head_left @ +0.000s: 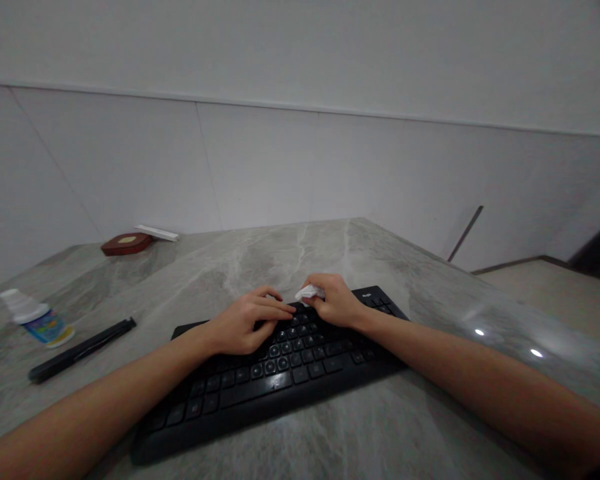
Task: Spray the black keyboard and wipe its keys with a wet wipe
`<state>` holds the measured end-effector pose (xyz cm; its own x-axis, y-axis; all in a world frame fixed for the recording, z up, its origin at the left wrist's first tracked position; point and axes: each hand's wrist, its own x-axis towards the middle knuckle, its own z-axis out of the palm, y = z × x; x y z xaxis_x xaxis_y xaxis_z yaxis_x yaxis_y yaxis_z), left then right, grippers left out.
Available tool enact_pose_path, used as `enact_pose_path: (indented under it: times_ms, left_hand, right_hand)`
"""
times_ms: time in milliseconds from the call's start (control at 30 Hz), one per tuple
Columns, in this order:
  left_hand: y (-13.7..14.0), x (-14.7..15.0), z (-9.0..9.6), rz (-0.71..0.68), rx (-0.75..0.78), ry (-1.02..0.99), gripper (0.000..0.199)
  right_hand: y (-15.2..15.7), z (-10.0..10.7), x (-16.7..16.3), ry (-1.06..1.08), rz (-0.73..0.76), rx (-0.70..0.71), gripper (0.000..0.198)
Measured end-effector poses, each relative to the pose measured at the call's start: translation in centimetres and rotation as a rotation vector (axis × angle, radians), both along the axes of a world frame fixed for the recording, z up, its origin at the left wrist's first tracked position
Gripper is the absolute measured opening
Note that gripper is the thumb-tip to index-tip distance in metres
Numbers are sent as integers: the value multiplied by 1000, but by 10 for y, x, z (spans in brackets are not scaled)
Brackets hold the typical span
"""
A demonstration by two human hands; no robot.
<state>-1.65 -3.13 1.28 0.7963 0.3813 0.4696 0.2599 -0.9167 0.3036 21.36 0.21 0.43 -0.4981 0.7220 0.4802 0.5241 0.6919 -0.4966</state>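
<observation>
1. The grey marbled counter meets a pale wall; open room lies behind and right of one black keyboard.
2. Left hand lies palm-down on its keys, fingers loosely spread; right hand pinches one white wad near its back edge.
3. Leftward: one bottle, one black rod, one red-brown case, one white bar.

My right hand pinches a wadded white tissue near the far edge of the black computer keyboard; my left hand rests on it (white-capped bottle off leftward).
</observation>
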Motion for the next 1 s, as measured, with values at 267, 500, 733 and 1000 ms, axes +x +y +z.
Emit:
enact_pose_path:
  times_ms: [267,500,733,1000]
  left_hand:
    - [0,1,2,14,-13,-8,37]
    - [0,1,-1,16,-22,-19,37]
    - [0,-1,-1,48,-23,-8,33]
    - [1,-3,-3,53,-20,-14,33]
  right_hand:
    - [-2,1,2,0,100,-5,9]
    - [-3,-1,2,-40,71,70,13]
    - [-6,3,2,-60,181,93,12]
    - [-3,0,1,-102,9,113,11]
